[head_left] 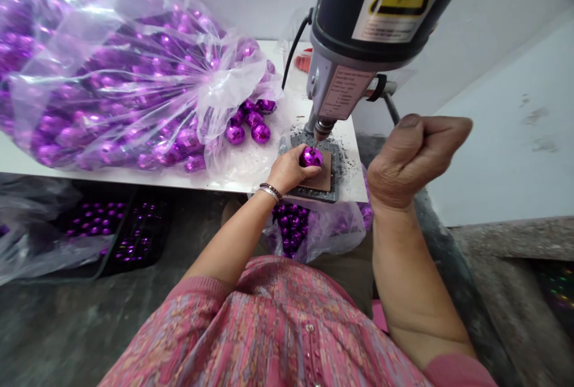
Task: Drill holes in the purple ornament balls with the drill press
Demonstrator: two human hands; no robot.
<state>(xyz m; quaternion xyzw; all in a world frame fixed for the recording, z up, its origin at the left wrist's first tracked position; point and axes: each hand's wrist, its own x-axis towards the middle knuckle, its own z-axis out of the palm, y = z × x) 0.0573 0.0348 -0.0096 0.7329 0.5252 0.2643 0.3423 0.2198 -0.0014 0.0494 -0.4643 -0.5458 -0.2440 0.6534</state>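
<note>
A shiny purple ball (313,158) sits on a brown board (325,179) on the drill press base (335,194). My left hand (289,170) grips it from the left between thumb and fingers. The drill bit (315,144) below the chuck (323,128) comes down to the top of the ball. My right hand (415,157) is raised to the right of the drill press, its fingers wrapped round the end of the feed lever (391,107). Most of the lever's grip end is hidden by that hand.
A big clear bag of purple balls (112,88) covers the table's left. Several loose balls (254,119) lie by its mouth. Dark shavings surround the base. Below the table are an open bag of balls (291,225) and black crates (139,231). A wall stands behind.
</note>
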